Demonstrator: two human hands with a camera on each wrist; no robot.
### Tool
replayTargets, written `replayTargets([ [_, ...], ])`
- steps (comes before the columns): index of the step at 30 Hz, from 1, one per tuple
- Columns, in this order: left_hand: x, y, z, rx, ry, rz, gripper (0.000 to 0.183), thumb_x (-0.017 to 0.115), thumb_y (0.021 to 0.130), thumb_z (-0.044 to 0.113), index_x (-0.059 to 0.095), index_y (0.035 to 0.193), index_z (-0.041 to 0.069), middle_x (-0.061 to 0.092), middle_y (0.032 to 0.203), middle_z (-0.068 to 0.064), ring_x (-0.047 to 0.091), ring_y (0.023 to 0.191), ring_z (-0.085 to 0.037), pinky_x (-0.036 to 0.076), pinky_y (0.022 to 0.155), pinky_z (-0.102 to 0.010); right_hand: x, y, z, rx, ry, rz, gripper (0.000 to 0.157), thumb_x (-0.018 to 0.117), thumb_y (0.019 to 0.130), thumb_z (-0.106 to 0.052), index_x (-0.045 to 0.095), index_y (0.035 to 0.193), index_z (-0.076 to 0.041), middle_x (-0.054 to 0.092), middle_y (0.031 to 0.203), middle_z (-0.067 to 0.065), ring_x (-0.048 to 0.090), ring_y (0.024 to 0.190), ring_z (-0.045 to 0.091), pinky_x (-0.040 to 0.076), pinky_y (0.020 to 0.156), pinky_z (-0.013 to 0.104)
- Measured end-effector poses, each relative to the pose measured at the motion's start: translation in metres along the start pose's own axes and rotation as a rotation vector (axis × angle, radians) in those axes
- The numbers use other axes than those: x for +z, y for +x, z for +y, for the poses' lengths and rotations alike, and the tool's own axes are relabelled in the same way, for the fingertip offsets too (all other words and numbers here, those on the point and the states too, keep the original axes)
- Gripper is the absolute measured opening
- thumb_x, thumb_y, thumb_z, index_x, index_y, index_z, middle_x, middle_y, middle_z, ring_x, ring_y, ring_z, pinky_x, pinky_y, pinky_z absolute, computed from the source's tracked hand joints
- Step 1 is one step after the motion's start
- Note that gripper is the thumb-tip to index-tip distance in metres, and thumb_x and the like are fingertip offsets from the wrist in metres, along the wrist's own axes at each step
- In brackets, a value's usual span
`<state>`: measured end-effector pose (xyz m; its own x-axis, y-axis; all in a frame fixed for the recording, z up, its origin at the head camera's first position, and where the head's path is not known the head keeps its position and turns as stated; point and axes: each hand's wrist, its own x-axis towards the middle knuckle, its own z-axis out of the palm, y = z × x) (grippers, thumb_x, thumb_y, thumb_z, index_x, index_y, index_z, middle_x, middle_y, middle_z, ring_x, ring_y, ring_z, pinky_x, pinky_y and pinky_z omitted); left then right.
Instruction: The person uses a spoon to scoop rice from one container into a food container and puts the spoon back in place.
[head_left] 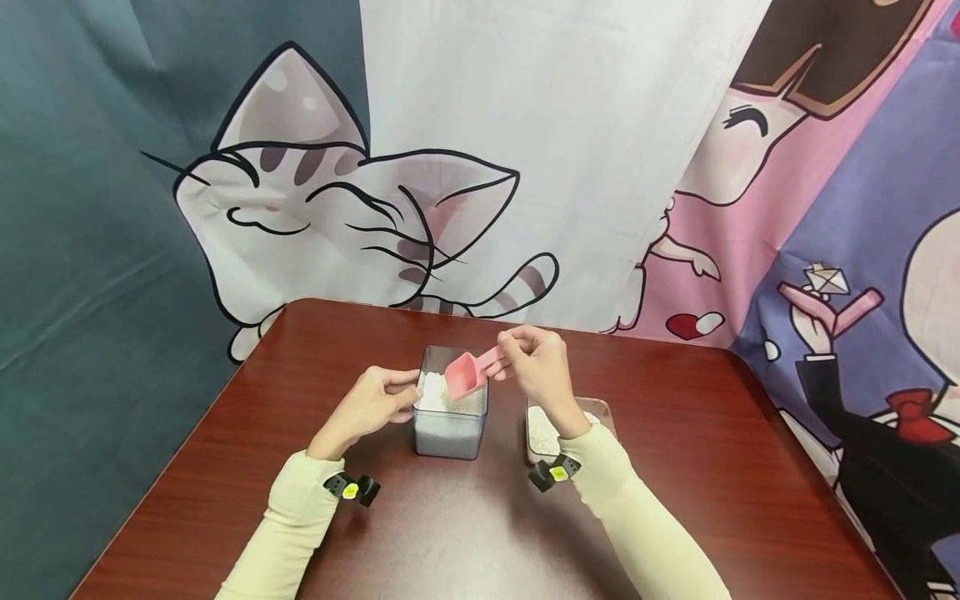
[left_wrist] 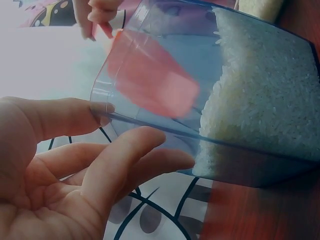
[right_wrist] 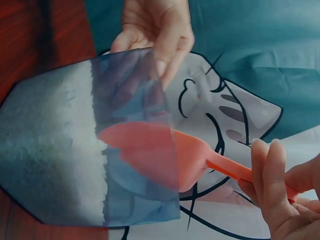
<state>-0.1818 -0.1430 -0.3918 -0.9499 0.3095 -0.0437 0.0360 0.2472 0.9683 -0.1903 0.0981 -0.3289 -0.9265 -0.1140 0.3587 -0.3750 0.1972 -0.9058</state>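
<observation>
A tall, clear bluish container stands on the table with white rice filling its lower part. My left hand pinches the container's left rim, thumb at the edge and fingers along the outer wall. In my right hand is the handle of a pink plastic scoop. The scoop's bowl dips tilted inside the container's upper part, its tip close over the rice. Through the clear wall in the left wrist view, the scoop shows no rice.
A lower clear container of white grains stands to the right, partly hidden by my right forearm. The reddish-brown table extends around both containers. Behind it hangs a cartoon-printed cloth.
</observation>
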Motion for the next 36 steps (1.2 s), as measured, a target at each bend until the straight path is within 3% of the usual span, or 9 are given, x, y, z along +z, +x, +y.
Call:
replayTargets([
  [6,0.000,0.001,0.000,0.009,-0.002,-0.004,0.047,0.059,0.088,0.008,0.046,0.129,-0.009,0.056,0.117,-0.029,0.061,0.097,-0.034,0.056,0.072,-0.037,0.013,0.005,0.022,0.009,-0.129,-0.022,0.014,0.056,0.089,-0.007,0.065,0.085,0.002,0.067,0.064,0.011,0.064,0.049,0.018,0.055,0.048,0.028],
  [10,0.001,0.002,0.001,0.014,0.006,-0.002,0.047,0.059,0.088,0.008,0.046,0.129,-0.009,0.056,0.117,-0.028,0.061,0.098,-0.034,0.056,0.071,-0.036,0.020,0.005,0.028,0.013,-0.099,-0.065,0.012,0.054,0.089,-0.003,0.063,0.084,0.003,0.066,0.063,0.013,0.063,0.048,0.020,0.055,0.047,0.031],
  [23,0.002,0.003,0.000,-0.017,0.017,0.029,0.045,0.060,0.087,0.008,0.048,0.128,-0.007,0.058,0.115,-0.027,0.063,0.093,-0.031,0.056,0.070,-0.035,0.035,0.011,0.038,0.093,-0.200,-0.178,0.016,0.053,0.089,-0.007,0.064,0.079,-0.001,0.066,0.059,0.004,0.064,0.049,0.014,0.056,0.051,0.026],
  [30,0.003,0.002,0.002,-0.022,0.006,0.013,0.046,0.061,0.087,0.009,0.048,0.128,-0.007,0.057,0.117,-0.028,0.062,0.096,-0.034,0.056,0.070,-0.036,0.036,0.011,0.040,0.146,-0.185,-0.188,0.016,0.053,0.088,-0.005,0.065,0.079,0.001,0.066,0.059,0.005,0.064,0.048,0.015,0.056,0.050,0.028],
  [36,0.001,0.000,0.000,-0.044,0.016,0.007,0.047,0.062,0.087,0.010,0.049,0.129,-0.005,0.057,0.118,-0.026,0.063,0.095,-0.032,0.056,0.069,-0.035,0.038,0.010,0.043,0.138,-0.181,-0.199,0.017,0.052,0.088,-0.005,0.065,0.081,0.003,0.066,0.059,0.004,0.064,0.049,0.014,0.056,0.051,0.027],
])
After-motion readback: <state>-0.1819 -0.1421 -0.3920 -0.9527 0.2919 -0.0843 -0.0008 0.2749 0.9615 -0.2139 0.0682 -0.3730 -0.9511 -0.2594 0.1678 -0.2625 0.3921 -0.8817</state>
